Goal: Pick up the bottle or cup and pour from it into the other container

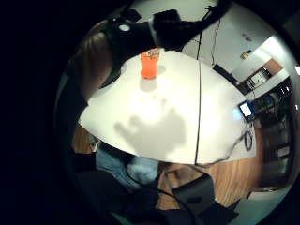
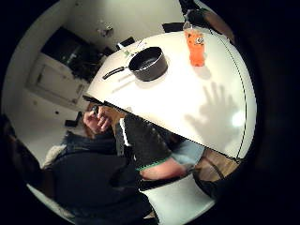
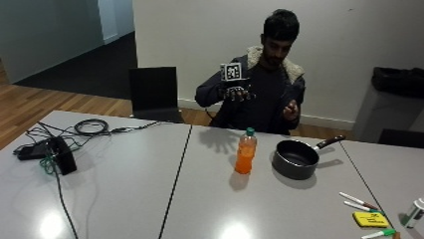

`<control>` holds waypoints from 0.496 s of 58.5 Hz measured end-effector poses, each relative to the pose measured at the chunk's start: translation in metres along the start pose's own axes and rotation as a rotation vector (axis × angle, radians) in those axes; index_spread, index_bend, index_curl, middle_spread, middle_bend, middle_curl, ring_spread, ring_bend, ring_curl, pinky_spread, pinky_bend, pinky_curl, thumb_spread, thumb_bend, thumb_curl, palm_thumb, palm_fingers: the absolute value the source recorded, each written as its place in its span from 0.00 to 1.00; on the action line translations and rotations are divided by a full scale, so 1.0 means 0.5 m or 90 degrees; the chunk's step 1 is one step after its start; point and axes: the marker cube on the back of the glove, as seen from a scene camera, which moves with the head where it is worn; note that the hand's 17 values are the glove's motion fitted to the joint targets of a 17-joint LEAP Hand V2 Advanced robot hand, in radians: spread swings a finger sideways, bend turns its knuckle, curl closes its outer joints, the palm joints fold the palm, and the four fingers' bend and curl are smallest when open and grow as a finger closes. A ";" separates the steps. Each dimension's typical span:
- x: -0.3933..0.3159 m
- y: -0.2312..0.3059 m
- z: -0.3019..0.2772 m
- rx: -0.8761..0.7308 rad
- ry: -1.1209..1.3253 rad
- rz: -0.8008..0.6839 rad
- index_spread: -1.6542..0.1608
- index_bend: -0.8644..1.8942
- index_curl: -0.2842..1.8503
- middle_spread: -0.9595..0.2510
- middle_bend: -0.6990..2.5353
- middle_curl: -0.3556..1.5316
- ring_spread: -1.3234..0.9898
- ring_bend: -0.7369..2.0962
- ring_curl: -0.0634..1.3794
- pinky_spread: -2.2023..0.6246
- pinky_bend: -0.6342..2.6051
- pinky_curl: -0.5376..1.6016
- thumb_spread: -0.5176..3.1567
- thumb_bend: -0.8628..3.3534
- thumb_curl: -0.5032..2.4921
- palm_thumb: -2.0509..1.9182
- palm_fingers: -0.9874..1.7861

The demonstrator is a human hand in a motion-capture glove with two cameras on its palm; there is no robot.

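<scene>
Outside view: your gloved right hand hangs above the tabletop, grip spread, holding nothing.
Bottle: upright beside the pan.
Hidden: palm-view bottle label unreadable.

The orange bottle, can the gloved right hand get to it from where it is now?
Probably yes. The right hand is raised above the table edge with fingers spread, holding nothing. The bottle stands upright in front of it, nothing between them, and the pan sits apart to one side.
</scene>
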 end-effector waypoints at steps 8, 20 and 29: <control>0.019 0.021 -0.003 -0.070 0.007 -0.166 0.74 0.38 0.22 0.75 0.30 0.27 0.63 0.33 0.13 0.87 0.35 0.34 0.35 0.23 0.21 0.58 0.57; 0.028 -0.027 0.006 -0.037 0.061 -0.097 0.71 0.36 0.24 0.74 0.30 0.32 0.64 0.32 0.16 0.89 0.36 0.36 0.41 0.21 0.24 0.59 0.55; 0.095 -0.109 0.022 -0.111 0.068 -0.138 0.69 0.35 0.24 0.78 0.28 0.32 0.65 0.32 0.17 0.90 0.39 0.38 0.41 0.20 0.25 0.59 0.50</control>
